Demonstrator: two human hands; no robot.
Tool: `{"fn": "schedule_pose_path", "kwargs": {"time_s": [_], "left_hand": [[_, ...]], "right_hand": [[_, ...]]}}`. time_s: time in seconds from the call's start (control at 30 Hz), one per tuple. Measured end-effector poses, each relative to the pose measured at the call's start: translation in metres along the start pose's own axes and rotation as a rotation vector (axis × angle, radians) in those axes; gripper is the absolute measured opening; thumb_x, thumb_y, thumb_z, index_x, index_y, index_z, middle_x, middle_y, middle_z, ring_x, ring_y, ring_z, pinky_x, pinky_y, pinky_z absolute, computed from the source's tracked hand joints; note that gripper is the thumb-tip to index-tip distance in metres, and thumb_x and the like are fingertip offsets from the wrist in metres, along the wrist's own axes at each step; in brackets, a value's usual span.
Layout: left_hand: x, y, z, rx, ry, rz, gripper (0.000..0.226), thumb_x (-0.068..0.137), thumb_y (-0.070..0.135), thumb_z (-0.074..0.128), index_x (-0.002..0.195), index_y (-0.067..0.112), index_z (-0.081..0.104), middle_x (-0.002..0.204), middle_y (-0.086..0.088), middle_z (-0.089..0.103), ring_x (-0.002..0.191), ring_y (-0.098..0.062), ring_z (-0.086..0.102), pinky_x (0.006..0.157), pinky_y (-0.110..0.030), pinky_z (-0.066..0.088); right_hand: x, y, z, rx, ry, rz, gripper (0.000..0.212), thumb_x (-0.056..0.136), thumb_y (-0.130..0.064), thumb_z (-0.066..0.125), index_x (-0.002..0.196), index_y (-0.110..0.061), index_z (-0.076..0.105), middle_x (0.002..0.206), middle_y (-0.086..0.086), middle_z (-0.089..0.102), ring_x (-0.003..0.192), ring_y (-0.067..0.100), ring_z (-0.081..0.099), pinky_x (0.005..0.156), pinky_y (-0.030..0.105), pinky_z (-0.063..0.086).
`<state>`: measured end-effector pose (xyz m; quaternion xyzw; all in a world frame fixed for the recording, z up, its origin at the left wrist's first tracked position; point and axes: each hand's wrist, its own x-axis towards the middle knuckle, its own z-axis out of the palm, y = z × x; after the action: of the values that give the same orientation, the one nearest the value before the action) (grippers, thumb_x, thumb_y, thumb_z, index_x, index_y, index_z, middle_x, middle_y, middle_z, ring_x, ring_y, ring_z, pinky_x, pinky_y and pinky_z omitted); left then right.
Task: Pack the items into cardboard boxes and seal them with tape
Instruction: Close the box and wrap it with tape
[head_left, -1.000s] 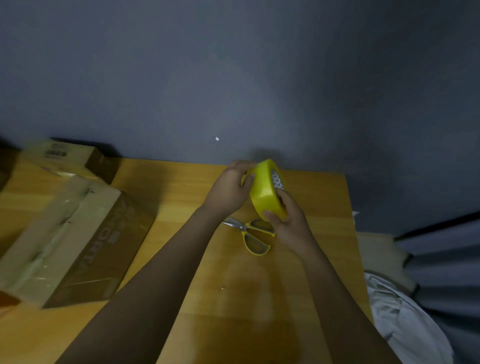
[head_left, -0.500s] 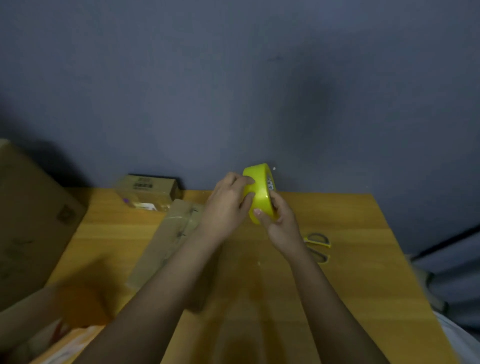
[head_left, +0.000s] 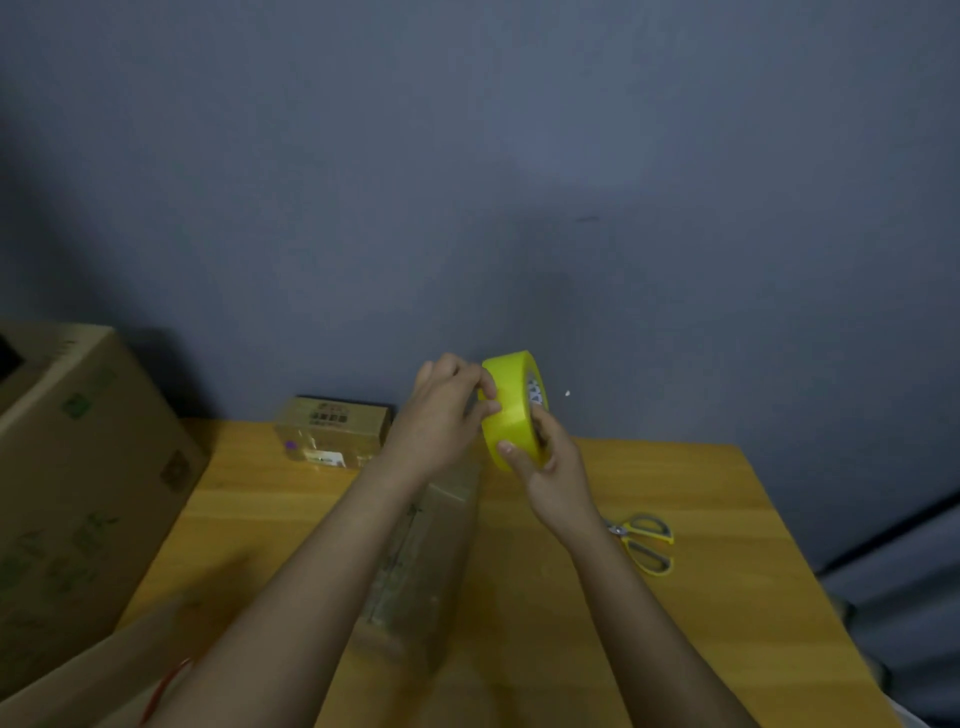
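Tape roll (head_left: 511, 410) stands on edge in our right hand (head_left: 550, 467), whose fingers wrap its rim, while our left hand (head_left: 441, 415) fingers pinch its near face, directly above the long box (head_left: 421, 566).

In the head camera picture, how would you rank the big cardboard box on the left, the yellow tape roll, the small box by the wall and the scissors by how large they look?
1. Big cardboard box.
2. Small brown box by the wall.
3. Yellow tape roll, though held up nearer the camera, so unsure against the small box.
4. Yellow-handled scissors, partly hidden.
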<state>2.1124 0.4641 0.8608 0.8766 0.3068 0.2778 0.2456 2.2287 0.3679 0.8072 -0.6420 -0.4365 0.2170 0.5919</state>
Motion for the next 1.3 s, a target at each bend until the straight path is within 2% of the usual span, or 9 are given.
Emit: {"fn": "schedule_pose_path", "kwargs": {"time_s": [0.13, 0.33, 0.47, 0.57, 0.7, 0.87, 0.97, 1.13, 1.3], "left_hand": [[0.002, 0.007, -0.004, 0.023, 0.117, -0.016, 0.016, 0.089, 0.027, 0.065, 0.096, 0.012, 0.061, 0.099, -0.001, 0.046, 0.102, -0.023, 0.042, 0.086, -0.032, 0.037], [0.005, 0.015, -0.010, 0.058, 0.266, -0.041, 0.022, 0.089, 0.030, 0.065, 0.100, 0.012, 0.063, 0.104, -0.006, 0.052, 0.103, -0.025, 0.046, 0.084, -0.028, 0.034], [0.005, 0.014, -0.014, 0.039, 0.283, -0.061, 0.016, 0.092, 0.026, 0.062, 0.093, 0.011, 0.062, 0.101, -0.006, 0.052, 0.101, -0.026, 0.047, 0.083, -0.033, 0.039], [0.001, 0.014, -0.013, 0.046, 0.320, -0.080, 0.018, 0.093, 0.027, 0.060, 0.100, 0.010, 0.060, 0.107, -0.008, 0.048, 0.104, -0.027, 0.046, 0.082, -0.034, 0.038], [-0.001, 0.011, -0.014, 0.090, 0.328, -0.103, 0.027, 0.094, 0.030, 0.058, 0.118, 0.016, 0.058, 0.120, -0.010, 0.042, 0.115, -0.028, 0.039, 0.086, -0.036, 0.039], [-0.004, 0.006, -0.014, 0.037, 0.315, -0.097, 0.022, 0.093, 0.026, 0.059, 0.110, 0.012, 0.057, 0.114, -0.006, 0.036, 0.111, -0.028, 0.036, 0.085, -0.027, 0.029], [-0.006, 0.004, -0.013, 0.018, 0.312, -0.083, 0.016, 0.094, 0.023, 0.058, 0.103, 0.011, 0.057, 0.108, 0.002, 0.029, 0.110, -0.026, 0.037, 0.085, -0.027, 0.029], [-0.008, 0.006, -0.013, -0.003, 0.356, -0.052, 0.012, 0.094, 0.025, 0.058, 0.099, 0.013, 0.058, 0.110, 0.004, 0.031, 0.110, -0.023, 0.037, 0.084, -0.024, 0.028], [-0.006, 0.002, -0.024, 0.035, 0.254, -0.013, 0.025, 0.094, 0.024, 0.059, 0.117, 0.016, 0.056, 0.131, -0.011, 0.033, 0.120, -0.027, 0.032, 0.092, -0.030, 0.029]], "right_hand": [[0.006, -0.008, 0.000, -0.001, 0.021, -0.021, 0.043, 0.086, 0.001, 0.066, 0.111, -0.031, 0.052, 0.107, -0.012, 0.060, 0.090, -0.016, 0.056, 0.076, 0.004, 0.041], [0.020, -0.023, 0.002, 0.005, 0.014, -0.036, 0.040, 0.087, 0.000, 0.065, 0.125, -0.002, 0.053, 0.116, 0.012, 0.061, 0.101, 0.016, 0.056, 0.084, 0.021, 0.044], [0.026, -0.030, 0.008, -0.008, 0.007, -0.042, 0.044, 0.087, 0.000, 0.065, 0.129, 0.000, 0.051, 0.123, 0.015, 0.060, 0.109, 0.022, 0.056, 0.092, 0.030, 0.045], [0.028, -0.030, 0.012, -0.023, 0.009, -0.032, 0.047, 0.087, -0.001, 0.065, 0.131, 0.000, 0.049, 0.127, 0.016, 0.058, 0.117, 0.029, 0.055, 0.097, 0.038, 0.044], [0.026, -0.033, 0.016, -0.052, 0.016, -0.045, 0.044, 0.087, -0.004, 0.067, 0.129, -0.005, 0.053, 0.124, 0.010, 0.060, 0.112, 0.025, 0.057, 0.095, 0.040, 0.046], [0.022, -0.039, 0.016, -0.105, 0.022, -0.092, 0.040, 0.078, -0.024, 0.066, 0.116, -0.030, 0.055, 0.111, -0.009, 0.062, 0.102, 0.011, 0.058, 0.088, 0.032, 0.048], [0.021, -0.042, 0.017, -0.140, 0.018, -0.114, 0.036, 0.077, -0.029, 0.064, 0.111, -0.037, 0.054, 0.108, -0.012, 0.062, 0.103, 0.015, 0.059, 0.090, 0.038, 0.048], [0.020, -0.041, 0.018, -0.111, 0.027, -0.101, 0.047, 0.078, -0.025, 0.065, 0.122, -0.010, 0.057, 0.116, 0.007, 0.064, 0.104, 0.024, 0.060, 0.089, 0.042, 0.048], [0.017, -0.040, 0.015, -0.157, 0.014, -0.114, 0.046, 0.084, -0.014, 0.069, 0.128, -0.010, 0.055, 0.123, 0.007, 0.062, 0.114, 0.026, 0.057, 0.096, 0.049, 0.046]]}}
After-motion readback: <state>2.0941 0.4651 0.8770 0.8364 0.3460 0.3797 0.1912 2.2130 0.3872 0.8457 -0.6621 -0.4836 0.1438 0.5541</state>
